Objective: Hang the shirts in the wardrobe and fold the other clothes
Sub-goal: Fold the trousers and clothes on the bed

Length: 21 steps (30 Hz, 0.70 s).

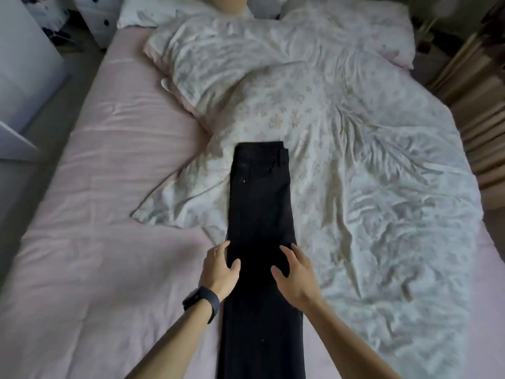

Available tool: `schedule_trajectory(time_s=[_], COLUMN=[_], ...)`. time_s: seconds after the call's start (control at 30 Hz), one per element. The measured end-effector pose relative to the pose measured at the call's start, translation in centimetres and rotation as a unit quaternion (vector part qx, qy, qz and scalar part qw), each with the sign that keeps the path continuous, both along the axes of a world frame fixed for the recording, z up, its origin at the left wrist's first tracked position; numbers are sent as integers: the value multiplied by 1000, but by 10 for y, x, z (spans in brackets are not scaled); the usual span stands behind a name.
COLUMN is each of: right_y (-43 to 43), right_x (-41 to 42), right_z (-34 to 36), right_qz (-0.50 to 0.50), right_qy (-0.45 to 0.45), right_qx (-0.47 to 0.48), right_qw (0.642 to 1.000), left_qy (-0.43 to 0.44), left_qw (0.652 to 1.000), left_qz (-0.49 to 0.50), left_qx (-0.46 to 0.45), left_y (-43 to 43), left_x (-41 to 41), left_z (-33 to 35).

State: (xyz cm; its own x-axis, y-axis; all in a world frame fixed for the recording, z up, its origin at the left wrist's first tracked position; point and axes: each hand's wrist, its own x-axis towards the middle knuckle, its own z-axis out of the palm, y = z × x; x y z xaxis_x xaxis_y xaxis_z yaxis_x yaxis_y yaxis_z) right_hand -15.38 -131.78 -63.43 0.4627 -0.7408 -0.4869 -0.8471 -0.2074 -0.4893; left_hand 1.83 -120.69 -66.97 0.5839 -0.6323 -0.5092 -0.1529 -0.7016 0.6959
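The fingers of the left hand (219, 269) are straight and relaxed, grasping nothing. They lie along the left edge of a pair of black trousers (259, 203), with the thumb resting on the dark cloth. The fingers of the right hand (296, 274) are likewise released and slightly spread. They rest flat on the right side of the same trousers, and the thumb points inward toward the other hand. The two hands sit side by side, near each other but apart, about midway along the visible length of the garment. A dark band (203, 302) circles the left wrist. Both forearms are bare and reach in from the bottom of the view.

The trousers lie flat in one long narrow strip, apparently folded in half lengthwise. The waistband is at the far end and the legs run toward the person and out of view at the bottom edge. The far end rests on a rumpled white duvet (369, 160) with a faint floral print, which covers the right side and the head of the bed. The near part of the trousers lies on a pale pink sheet (95, 201) that covers the left side of the bed.

A pillow (142, 9) in the same floral print sits at the head of the bed. White furniture (21, 64) stands along the left edge, and beige curtain folds (478, 110) hang at the right.
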Motion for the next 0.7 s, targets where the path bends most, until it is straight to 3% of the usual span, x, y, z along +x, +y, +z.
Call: schedule_trajectory(time_s=[0.2, 0.37, 0.57, 0.7], right_y=[148, 219, 297, 346], right_x=[-110, -183, -269, -319], right_z=[-36, -39, -63, -87], right_qz=[-15, -124, -170, -197], right_qy=[52, 27, 14, -20], right_qx=[52, 93, 153, 226], right_qw=[997, 988, 973, 954], left_qy=[34, 50, 106, 154], left_qw=[991, 985, 973, 973], left_qz=[35, 54, 140, 101], left_qx=[123, 156, 150, 141], left_y=[159, 247, 339, 392], left_x=[-125, -201, -276, -308], left_z=[-31, -31, -39, -46])
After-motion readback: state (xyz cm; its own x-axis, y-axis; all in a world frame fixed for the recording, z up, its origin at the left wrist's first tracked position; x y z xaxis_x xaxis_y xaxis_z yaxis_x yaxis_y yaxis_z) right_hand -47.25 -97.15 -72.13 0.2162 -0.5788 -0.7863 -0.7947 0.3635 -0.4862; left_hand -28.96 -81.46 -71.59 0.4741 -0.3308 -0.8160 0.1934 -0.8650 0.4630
